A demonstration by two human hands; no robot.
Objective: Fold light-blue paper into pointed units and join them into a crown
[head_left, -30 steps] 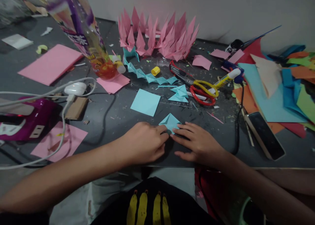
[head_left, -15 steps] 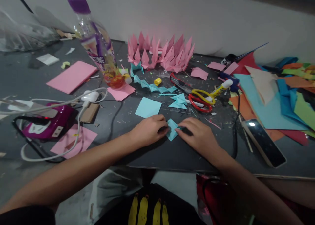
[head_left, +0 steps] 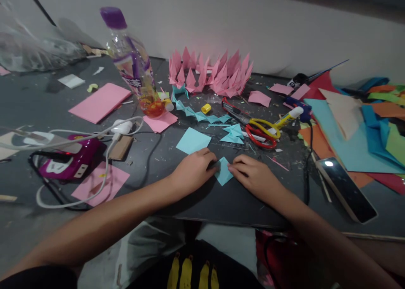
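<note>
A small light-blue paper [head_left: 224, 173], folded into a diamond with crease lines, lies at the near part of the dark table. My left hand [head_left: 196, 169] is closed, its thumb and fingertips gripping the left corner. On the opposite side, my right hand [head_left: 255, 174] pinches the right corner between thumb and fingers. Just beyond my left hand is a flat light-blue square sheet [head_left: 193, 141]. Past the folded paper sit some folded blue pieces [head_left: 233, 133], and a zigzag blue strip [head_left: 199, 115] runs behind them.
Pink folded-paper spikes [head_left: 218, 76] stand at the back. A drink bottle [head_left: 136, 69] rises at left, near pink sheets [head_left: 100, 102] and a purple power adapter [head_left: 71, 158] with cables. Scissors [head_left: 261, 133], a glue gun [head_left: 297, 107], a phone [head_left: 346, 190] and coloured paper [head_left: 332, 124] are at right.
The whole view has shifted slightly, so things sit a little lower and further right. My right fingers have drawn closer together at the paper's right corner. The folded paper keeps its diamond shape.
</note>
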